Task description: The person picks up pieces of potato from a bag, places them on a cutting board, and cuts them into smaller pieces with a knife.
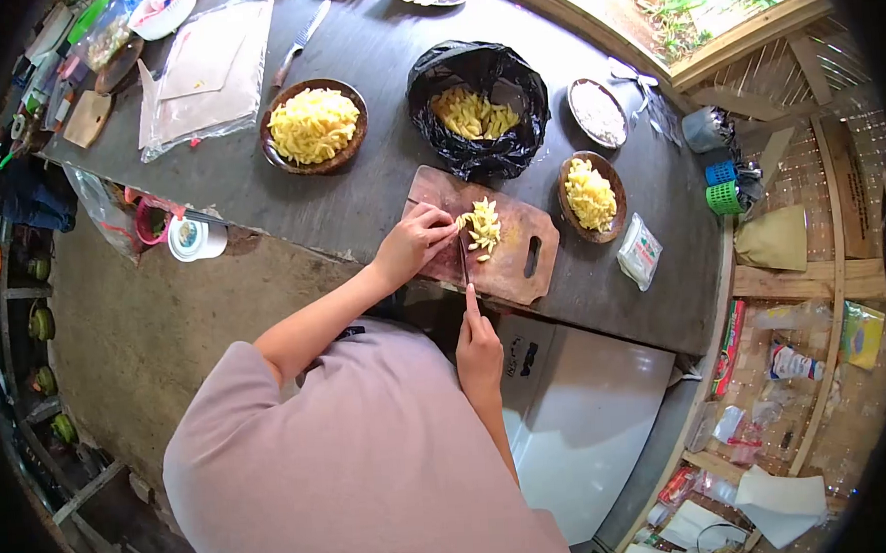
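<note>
My right hand (479,353) is closed around the handle of a knife (464,259), its narrow blade pointing away from me over a worn wooden cutting board (513,268). The fingertips of my left hand (416,242) pinch a small yellow piece (461,221) beside the blade. Next to them on the board lies a loose heap of cut yellow pieces (483,226); their kind I cannot make out. Just beyond the board, a black plastic bag (529,150) stands open with more yellow pieces inside.
Brown bowls of yellow pieces stand left (315,126) and right (591,197) of the bag. A bowl of white stuff (598,113), a white packet (639,252), a knife (302,42) and plastic sheets (207,74) lie on the dark table (371,40). A white bucket (198,239) hangs low left.
</note>
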A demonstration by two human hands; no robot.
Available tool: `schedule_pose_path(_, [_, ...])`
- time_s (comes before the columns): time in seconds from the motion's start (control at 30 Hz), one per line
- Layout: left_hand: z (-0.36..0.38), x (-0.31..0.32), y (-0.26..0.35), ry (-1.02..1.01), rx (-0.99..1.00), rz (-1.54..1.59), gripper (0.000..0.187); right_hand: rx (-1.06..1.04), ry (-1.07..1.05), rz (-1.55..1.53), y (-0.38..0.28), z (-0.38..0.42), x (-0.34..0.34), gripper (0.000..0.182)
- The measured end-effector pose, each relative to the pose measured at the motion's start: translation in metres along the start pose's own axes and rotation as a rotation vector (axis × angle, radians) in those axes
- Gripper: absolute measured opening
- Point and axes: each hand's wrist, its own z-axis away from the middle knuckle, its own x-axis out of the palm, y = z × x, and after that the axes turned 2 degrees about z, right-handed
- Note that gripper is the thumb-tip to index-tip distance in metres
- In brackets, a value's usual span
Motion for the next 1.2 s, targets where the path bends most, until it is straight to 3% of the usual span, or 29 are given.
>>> schedule_pose_path(0.17, [-0.002,-0.004,0.004,0.002,0.007,0.015,0.016,-0.102,0.174,-0.085,-0.007,-0.024,-0.002,0.058])
schedule_pose_path(0.27, [0.000,-0.002,0.000,0.008,-0.015,0.014,0.017,-0.145,0.149,-0.058,-0.012,-0.031,-0.006,0.057])
schedule_pose_path(0.3, [0.002,-0.002,-0.001,0.003,-0.011,0.013,0.017,-0.044,0.037,-0.007,-0.015,-0.028,-0.010,0.054])
schedule_pose_path(0.73, [0.004,-0.002,0.003,-0.020,-0.019,-0.014,0.019,-0.142,0.031,0.029,-0.005,-0.038,-0.010,0.057])
schedule_pose_path(0.83, [0.004,-0.002,0.003,-0.012,-0.028,-0.013,0.019,-0.061,-0.057,-0.036,-0.022,-0.061,-0.014,0.056])
schedule_pose_path(0.9, [0.006,-0.001,0.005,-0.015,-0.039,-0.004,0.018,-0.047,-0.073,0.092,-0.028,-0.074,-0.014,0.056])
schedule_pose_path(1.0, [0.004,-0.002,0.003,0.017,-0.048,-0.008,0.016,-0.158,0.041,-0.014,-0.012,-0.055,-0.007,0.060])
schedule_pose_path(1.13, [0.001,0.000,0.004,0.046,-0.043,0.009,0.012,-0.032,-0.071,0.101,0.013,-0.006,-0.006,0.062])
schedule_pose_path(1.2, [0.002,-0.001,0.002,0.053,-0.027,0.037,0.014,-0.077,-0.020,0.060,0.020,-0.005,-0.004,0.062])
